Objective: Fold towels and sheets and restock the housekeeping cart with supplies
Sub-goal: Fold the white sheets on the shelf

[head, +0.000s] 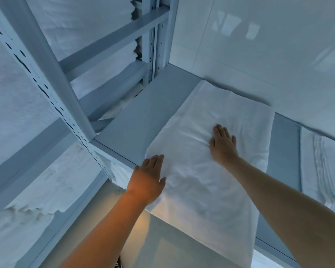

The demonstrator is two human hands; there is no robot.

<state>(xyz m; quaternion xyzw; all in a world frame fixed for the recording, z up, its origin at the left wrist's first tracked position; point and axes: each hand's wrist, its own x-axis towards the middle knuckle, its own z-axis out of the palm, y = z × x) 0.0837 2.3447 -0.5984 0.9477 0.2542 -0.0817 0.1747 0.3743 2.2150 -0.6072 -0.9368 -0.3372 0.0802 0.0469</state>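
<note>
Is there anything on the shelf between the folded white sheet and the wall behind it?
Nothing visible: the folded white sheet under both hands already reaches the white wall, and the grey metal shelf beside it is bare.

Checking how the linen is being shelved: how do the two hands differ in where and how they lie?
The left hand rests on the folded white sheet's near left edge; the right hand lies farther in, on its middle. The left looks warm orange-lit, the right paler. Both lie flat, fingers straight.

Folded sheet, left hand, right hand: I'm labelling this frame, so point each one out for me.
folded sheet [217, 105], head view, bare far end.
left hand [150, 175], head view, back of the hand.
right hand [223, 145], head view, back of the hand.
</note>
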